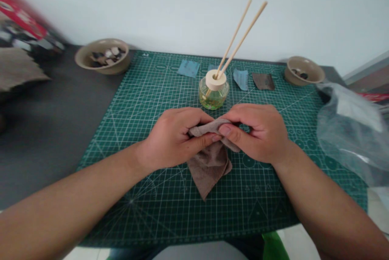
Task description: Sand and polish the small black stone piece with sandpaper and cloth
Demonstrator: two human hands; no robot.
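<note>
A brown cloth [209, 163] is bunched between both hands, its lower corner hanging down over the green cutting mat [146, 102]. My left hand [176, 136] is closed on the cloth's left part, thumb on top. On the right side of the cloth, my right hand [258, 132] pinches it between thumb and fingers, and the two hands nearly touch. Whether anything is wrapped inside the folds is hidden. Just beyond the hands stands a glass diffuser bottle [213, 94] with green liquid, a pale wooden cap and two thin sticks [240, 43].
Small blue [189, 68] and brown sheets [263, 81] lie along the mat's back. A bowl with small pieces [103, 67] stands at left, a smaller bowl [304, 71] at right. Clear plastic [349, 126] lies at the right edge. A white wall [152, 9] rises behind.
</note>
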